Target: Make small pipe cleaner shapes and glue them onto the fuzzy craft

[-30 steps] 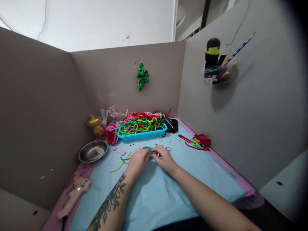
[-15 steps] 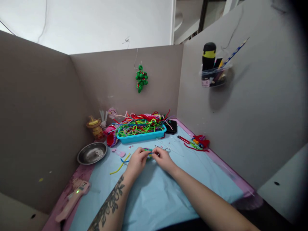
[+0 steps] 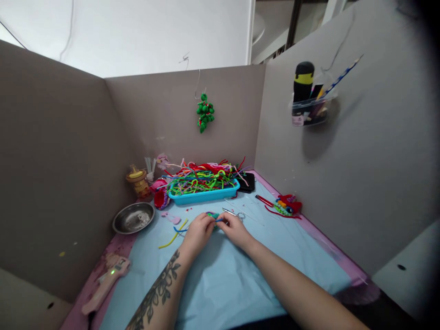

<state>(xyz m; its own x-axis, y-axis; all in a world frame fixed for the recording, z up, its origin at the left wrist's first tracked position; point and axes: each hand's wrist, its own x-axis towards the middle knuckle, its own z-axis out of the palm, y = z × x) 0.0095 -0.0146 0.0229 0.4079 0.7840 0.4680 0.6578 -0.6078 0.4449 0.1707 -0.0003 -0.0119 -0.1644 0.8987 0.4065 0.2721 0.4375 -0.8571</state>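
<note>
Over the middle of the table, my left hand (image 3: 198, 232) and my right hand (image 3: 235, 230) meet with closed fingertips. Between them they pinch a short length of blue pipe cleaner (image 3: 219, 220). Just behind the fingers shows a small green and multicoloured fuzzy piece (image 3: 212, 214), mostly hidden, so I cannot tell its shape. A yellow pipe cleaner (image 3: 172, 239) and a loose blue one (image 3: 179, 229) lie left of my left hand. Small scissors (image 3: 237, 214) rest just beyond my right hand.
A blue tray (image 3: 202, 197) heaped with pipe cleaners stands at the back. On the left are a metal bowl (image 3: 120, 222) with small beads and a pink glue gun (image 3: 108, 284). A red-handled tool (image 3: 264, 200) lies right. Grey panels (image 3: 230, 119) enclose the table.
The view has shifted slightly, so everything sits a little further right. My hands stay pinched on the blue pipe cleaner, and less yellow shows on the fuzzy piece by the fingers.
</note>
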